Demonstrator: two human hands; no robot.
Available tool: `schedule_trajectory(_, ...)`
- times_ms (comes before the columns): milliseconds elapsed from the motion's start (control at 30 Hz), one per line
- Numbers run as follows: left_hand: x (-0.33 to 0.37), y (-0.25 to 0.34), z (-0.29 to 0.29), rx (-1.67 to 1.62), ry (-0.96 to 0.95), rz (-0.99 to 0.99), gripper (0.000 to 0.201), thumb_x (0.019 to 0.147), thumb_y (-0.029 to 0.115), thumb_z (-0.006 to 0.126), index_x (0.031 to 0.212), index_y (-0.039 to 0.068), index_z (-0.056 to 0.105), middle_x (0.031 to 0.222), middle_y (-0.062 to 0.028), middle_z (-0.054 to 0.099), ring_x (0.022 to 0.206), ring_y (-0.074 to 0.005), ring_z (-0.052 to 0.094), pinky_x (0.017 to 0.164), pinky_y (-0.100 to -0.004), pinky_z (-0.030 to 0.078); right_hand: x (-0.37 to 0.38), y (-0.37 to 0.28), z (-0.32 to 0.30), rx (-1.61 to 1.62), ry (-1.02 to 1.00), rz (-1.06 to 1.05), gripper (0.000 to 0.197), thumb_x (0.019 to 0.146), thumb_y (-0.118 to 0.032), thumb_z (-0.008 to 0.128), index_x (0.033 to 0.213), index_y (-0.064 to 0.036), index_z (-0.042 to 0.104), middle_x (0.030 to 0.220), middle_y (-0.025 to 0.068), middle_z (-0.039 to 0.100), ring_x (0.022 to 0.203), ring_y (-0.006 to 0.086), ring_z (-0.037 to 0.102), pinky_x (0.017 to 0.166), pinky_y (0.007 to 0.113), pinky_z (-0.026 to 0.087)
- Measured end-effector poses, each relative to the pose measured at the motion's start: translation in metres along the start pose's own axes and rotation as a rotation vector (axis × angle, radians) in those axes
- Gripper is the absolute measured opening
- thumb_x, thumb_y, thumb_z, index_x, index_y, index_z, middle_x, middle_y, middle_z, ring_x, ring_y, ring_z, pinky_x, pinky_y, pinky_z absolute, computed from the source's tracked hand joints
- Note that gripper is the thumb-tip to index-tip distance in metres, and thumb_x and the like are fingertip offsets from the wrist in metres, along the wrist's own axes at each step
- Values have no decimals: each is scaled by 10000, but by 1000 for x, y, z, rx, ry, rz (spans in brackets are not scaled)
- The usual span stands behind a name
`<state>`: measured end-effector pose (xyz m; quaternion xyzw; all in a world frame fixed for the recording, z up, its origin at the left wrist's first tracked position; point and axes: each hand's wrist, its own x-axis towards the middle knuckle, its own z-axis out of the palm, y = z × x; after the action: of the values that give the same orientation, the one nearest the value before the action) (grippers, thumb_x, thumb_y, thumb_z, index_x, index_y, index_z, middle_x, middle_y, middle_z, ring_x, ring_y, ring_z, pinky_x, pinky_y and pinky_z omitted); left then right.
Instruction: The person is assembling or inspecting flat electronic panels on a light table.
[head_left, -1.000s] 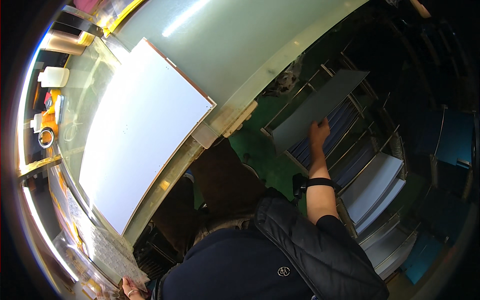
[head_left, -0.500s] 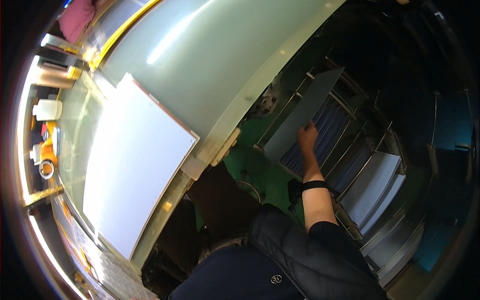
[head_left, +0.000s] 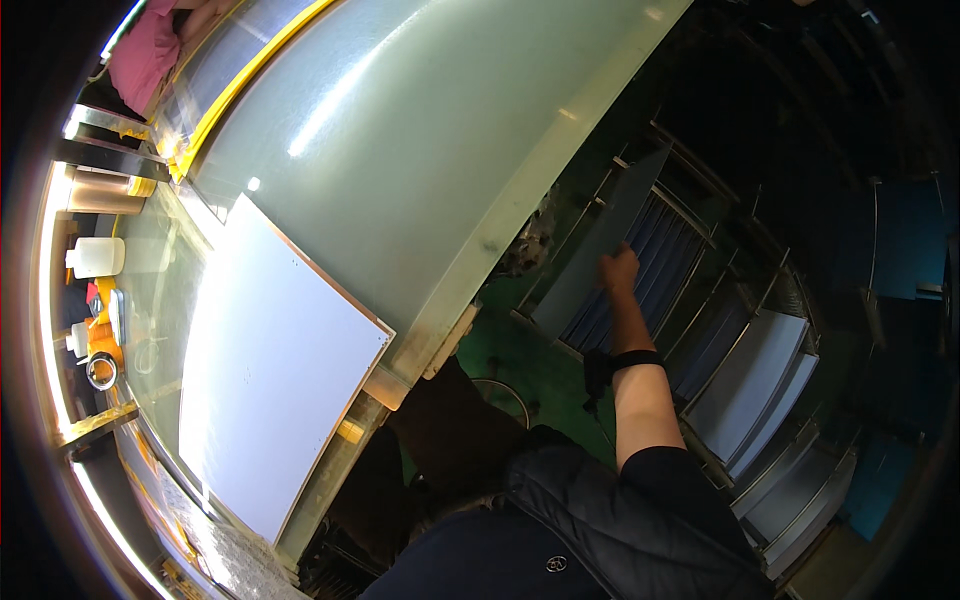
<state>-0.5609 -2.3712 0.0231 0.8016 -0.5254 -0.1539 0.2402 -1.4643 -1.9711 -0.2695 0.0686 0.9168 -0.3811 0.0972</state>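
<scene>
Dark panel: flat, thin, matt grey-blue and four-sided, long and narrow from this view, set at 2 o'clock from the centre point(head_left: 615, 215); its long axis runs from 1 o'clock down to 7.
Right hand: fingers curled, pinching the panel's long edge on its 4 o'clock side point(head_left: 620, 270).
Left hand: out of view; its state cannot be told.
Rack: metal rails point(head_left: 690, 213) around a row of bluish strips point(head_left: 655, 255), which show just beside the panel on its 3 o'clock side; whether panel and rails touch is unclear.
Pale panels: lying at 4 o'clock, near the forearm point(head_left: 745, 375).
Table edge: a pale border curving from 1 o'clock to 7 point(head_left: 510, 225), well apart from the hand.
White sheet: bright, brown along one edge, on the table at 8 o'clock point(head_left: 285, 370).
Open room: green floor between table edge and rack point(head_left: 500, 345), narrowed by the wearer's dark-clothed leg at 6 o'clock point(head_left: 455, 405).
</scene>
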Motion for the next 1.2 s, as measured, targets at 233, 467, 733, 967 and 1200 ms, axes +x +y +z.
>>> schedule_trajectory(233,3,19,-8,177,56,174,178,859,121,502,966,7,588,880,-99,616,827,-209,592,718,-288,493,6,-2,1,6,-10,-22,367,669,5,479,1021,97,523,831,233,606,644,315,632,476,372,539)
schedule_trajectory(467,11,36,-24,355,124,358,185,858,112,497,980,4,585,887,-108,615,836,-219,591,729,-295,489,5,-11,1,-32,-40,52,352,668,1,476,1003,94,531,834,231,609,661,321,632,485,375,541)
schedule_trajectory(733,11,72,-21,554,184,564,194,856,103,493,996,1,582,896,-118,614,846,-231,589,741,-304,485,19,30,27,65,-172,229,591,720,-200,599,1235,4,393,1064,253,545,944,358,567,819,395,458)
schedule_trajectory(967,2,107,-20,721,282,722,204,854,94,488,1010,-1,579,903,-126,613,855,-242,587,752,-311,482,3,17,1,-12,-134,110,669,747,-295,629,1271,12,348,1173,231,492,1114,350,464,927,367,379)
schedule_trajectory(1200,-120,41,-112,928,561,555,214,853,86,484,1024,-4,577,910,-135,612,864,-252,586,762,-318,478,11,8,-34,168,52,-260,230,785,-145,568,958,6,579,852,151,613,745,203,579,667,314,481)
